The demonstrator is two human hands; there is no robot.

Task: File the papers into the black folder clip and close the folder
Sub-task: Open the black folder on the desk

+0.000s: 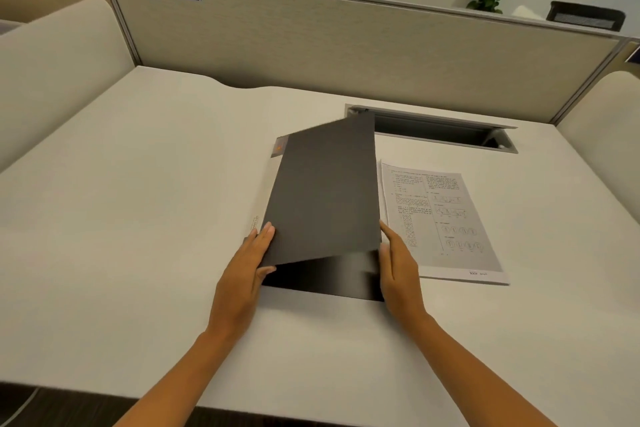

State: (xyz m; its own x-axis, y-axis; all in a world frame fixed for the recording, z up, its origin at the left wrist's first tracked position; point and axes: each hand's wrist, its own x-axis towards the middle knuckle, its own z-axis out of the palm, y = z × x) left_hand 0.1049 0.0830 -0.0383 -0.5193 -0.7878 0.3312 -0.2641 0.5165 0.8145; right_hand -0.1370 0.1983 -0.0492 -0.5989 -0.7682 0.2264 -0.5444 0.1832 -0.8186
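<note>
A black folder [322, 194] lies in the middle of the white desk, its front cover lifted and tilted up from the right side. Below the cover the glossy black inside [325, 279] shows. My left hand [247, 263] grips the cover's lower left corner near the spine. At the folder's right edge my right hand [398, 260] rests with its fingers against the raised cover. A stack of printed papers [446, 222] lies flat on the desk just right of the folder. The clip is hidden by the cover.
A white desk [138, 218] carries everything. An open cable tray slot [436, 128] sits behind the folder. A grey partition [346, 52] with a "436" label stands at the back, and cream side panels flank the desk.
</note>
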